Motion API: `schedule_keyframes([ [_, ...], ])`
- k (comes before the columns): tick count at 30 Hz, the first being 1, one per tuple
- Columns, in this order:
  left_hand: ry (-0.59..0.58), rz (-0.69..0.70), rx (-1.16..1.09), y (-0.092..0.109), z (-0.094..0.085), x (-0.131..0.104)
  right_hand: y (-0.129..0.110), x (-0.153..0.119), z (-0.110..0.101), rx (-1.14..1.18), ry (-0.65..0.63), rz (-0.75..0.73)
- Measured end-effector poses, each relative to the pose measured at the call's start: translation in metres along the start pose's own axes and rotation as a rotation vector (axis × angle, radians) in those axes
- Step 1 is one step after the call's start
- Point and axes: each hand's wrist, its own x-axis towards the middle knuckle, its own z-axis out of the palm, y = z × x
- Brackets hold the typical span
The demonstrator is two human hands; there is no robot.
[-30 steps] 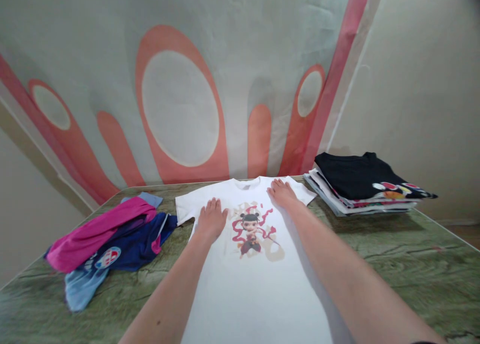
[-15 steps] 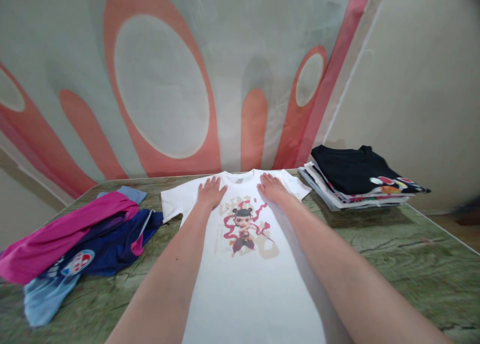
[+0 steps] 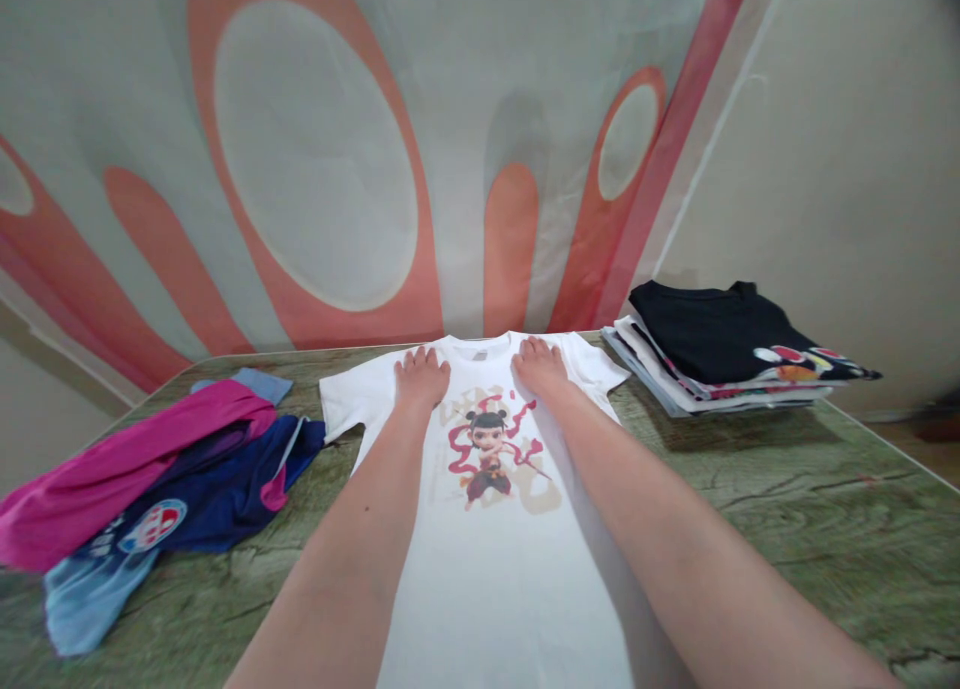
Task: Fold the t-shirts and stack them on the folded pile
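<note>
A white T-shirt (image 3: 502, 579) with a cartoon figure printed on its chest lies spread face up, its collar at the table's far edge. My left hand (image 3: 422, 377) is on its left shoulder area, fingers bent and gathered into the cloth. On the other side of the collar, my right hand (image 3: 541, 369) holds the right shoulder area in the same way, fingers curled. Both arms stretch forward over the shirt, covering parts of its sides. The fingertips are partly hidden in the fabric.
To the left lies a loose heap of clothes, with a pink garment (image 3: 142, 459), a navy garment (image 3: 225, 499) and a light blue one (image 3: 97, 599). A stack of folded shirts, a black shirt (image 3: 712, 329) on top, stands at right on the wooden table (image 3: 787, 529). A patterned wall covering (image 3: 465, 169) rises behind.
The fingers of both hands, flat and spread before, have curled in on the shirt's shoulders. The shirt has barely moved, and the view has shifted slightly.
</note>
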Motion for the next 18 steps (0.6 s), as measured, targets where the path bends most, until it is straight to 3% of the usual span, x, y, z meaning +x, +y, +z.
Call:
schedule_keyframes([
  [4,-0.074,0.104,-0.005,-0.02,-0.003,0.0,0.017,0.003,-0.004,0.026,-0.036,-0.103],
  [12,-0.07,0.224,-0.018,-0.037,-0.007,-0.004,0.038,0.003,-0.016,0.079,-0.055,-0.255],
  [15,-0.034,0.226,-0.033,-0.035,-0.013,-0.004,0.037,0.003,-0.02,0.092,-0.049,-0.245],
  [18,0.039,0.226,-0.037,-0.018,-0.026,-0.008,0.027,0.0,-0.032,0.092,-0.038,-0.215],
])
